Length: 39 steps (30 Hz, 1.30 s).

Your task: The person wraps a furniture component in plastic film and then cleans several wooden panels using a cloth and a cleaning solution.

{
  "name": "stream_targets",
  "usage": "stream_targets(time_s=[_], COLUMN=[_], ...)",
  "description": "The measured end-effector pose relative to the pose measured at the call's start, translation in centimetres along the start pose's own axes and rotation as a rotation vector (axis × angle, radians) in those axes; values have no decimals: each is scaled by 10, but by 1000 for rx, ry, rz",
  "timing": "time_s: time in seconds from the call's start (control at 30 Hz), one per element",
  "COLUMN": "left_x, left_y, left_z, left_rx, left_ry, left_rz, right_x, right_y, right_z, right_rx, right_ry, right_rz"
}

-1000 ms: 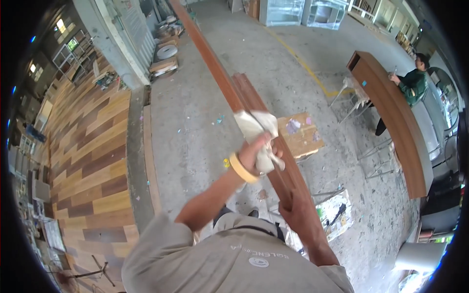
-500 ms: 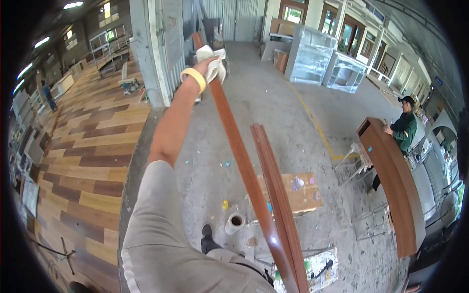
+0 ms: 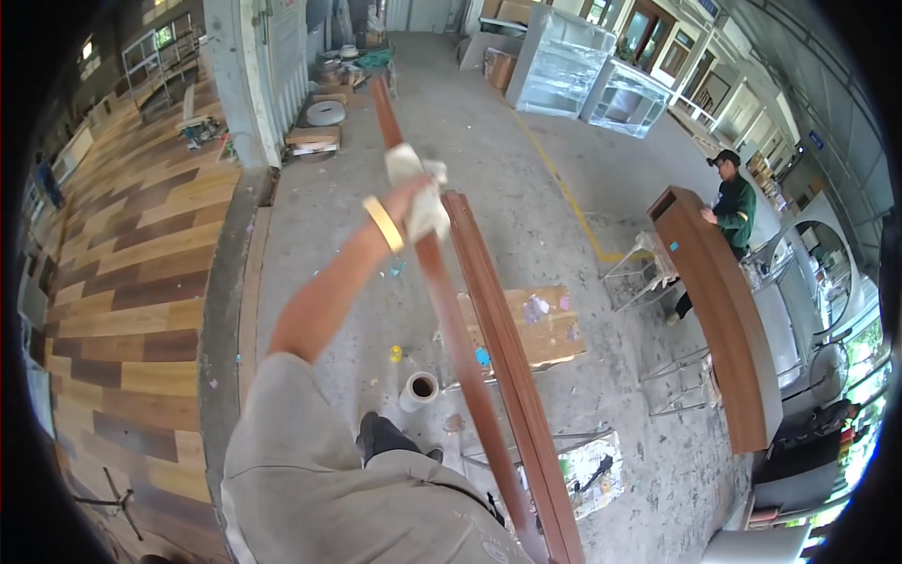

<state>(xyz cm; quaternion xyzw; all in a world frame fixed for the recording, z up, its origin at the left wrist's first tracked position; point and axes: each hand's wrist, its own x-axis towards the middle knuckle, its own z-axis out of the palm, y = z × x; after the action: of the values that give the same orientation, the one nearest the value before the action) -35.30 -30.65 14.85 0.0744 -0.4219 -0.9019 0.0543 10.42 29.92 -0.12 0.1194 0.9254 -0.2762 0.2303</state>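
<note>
My left hand (image 3: pixel 408 199), with a yellow band at its wrist, is closed on a white cloth (image 3: pixel 430 218). The cloth is wrapped over a long, narrow reddish-brown wooden strip (image 3: pixel 482 414). The strip's far end extends beyond my hand, and its near part runs down to the lower edge, blurred. Close along its right side lies a stack of similar brown wooden strips (image 3: pixel 512 362). My right hand is out of view.
Cardboard (image 3: pixel 554 352) and a paint-marked board (image 3: pixel 597 475) lie under the strips. A white tub-like cylinder (image 3: pixel 413 402) and small yellow bottle (image 3: pixel 396 353) stand by my feet. Rightward, a co-worker (image 3: pixel 735 207) stands at a curved brown wooden panel (image 3: pixel 719 310). Wrapped cabinets (image 3: pixel 568 61) stand far back.
My left hand and the cloth have come nearer along the strip, leaving more of its far end showing. The whole view has shifted, and the strip now looks blurred.
</note>
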Motion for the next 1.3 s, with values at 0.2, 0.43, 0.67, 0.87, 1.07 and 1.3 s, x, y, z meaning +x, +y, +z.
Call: stream_targets(time_s=[0.2,0.43,0.67,0.87,1.07,1.3], left_x=[96,134,149,94,-47,-222], left_y=[96,248,239,190,18,-136], left_z=[-25,-144,-143,-125,-14,52], left_rx=[155,410,441,206,-61,-16], left_ry=[145,248,377,213,32,-10], left_rz=[141,173,181,175,145,-161], right_x=[-43,-77,-103,-103,-21,55], right_y=[-15,19,-44,-86,-239,-388], right_z=[12,62,61,77,66,38], right_rx=[-74,-131,-100,-185,-54,-23], right_ry=[-21,-113,52,177,224,364], right_rz=[187,186,52,118,-26,-241])
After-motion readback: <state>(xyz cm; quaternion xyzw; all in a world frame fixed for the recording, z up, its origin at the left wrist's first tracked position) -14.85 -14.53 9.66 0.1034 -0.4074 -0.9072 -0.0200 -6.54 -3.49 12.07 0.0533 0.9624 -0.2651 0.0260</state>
